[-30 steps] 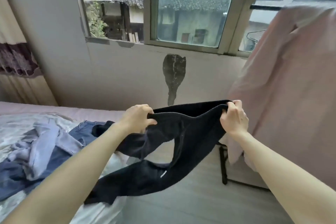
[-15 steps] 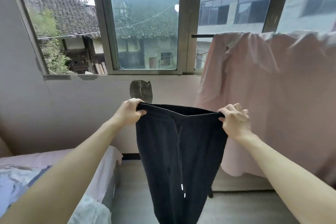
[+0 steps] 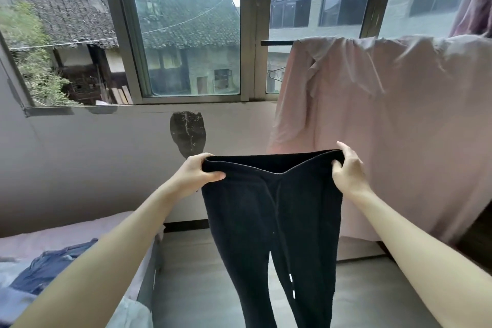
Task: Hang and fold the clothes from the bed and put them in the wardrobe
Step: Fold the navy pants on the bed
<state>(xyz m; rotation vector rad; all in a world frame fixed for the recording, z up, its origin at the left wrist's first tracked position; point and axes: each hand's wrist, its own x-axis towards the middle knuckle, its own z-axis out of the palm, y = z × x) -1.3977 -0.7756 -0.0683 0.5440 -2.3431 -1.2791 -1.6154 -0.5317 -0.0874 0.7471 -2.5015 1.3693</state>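
A pair of black trousers (image 3: 271, 221) hangs straight down in front of me, both legs dangling over the floor. My left hand (image 3: 197, 172) grips the left end of the waistband. At the right end, my right hand (image 3: 348, 168) pinches the waistband between thumb and fingers. The band is stretched wide between the two hands. On the bed (image 3: 66, 234) at the lower left lie blue jeans (image 3: 45, 269) and pale clothes.
A pink sheet (image 3: 386, 128) is draped over a dark rail (image 3: 277, 42) on the right, reaching near the floor. A wide window (image 3: 186, 34) fills the wall ahead, with a dark patch (image 3: 187, 133) below it. Grey floor (image 3: 191, 274) lies between bed and rail.
The trousers were lifted off the bed and now hang full length, both legs apart. My view rose from the bed towards the window. Both hands kept their hold on the waistband.
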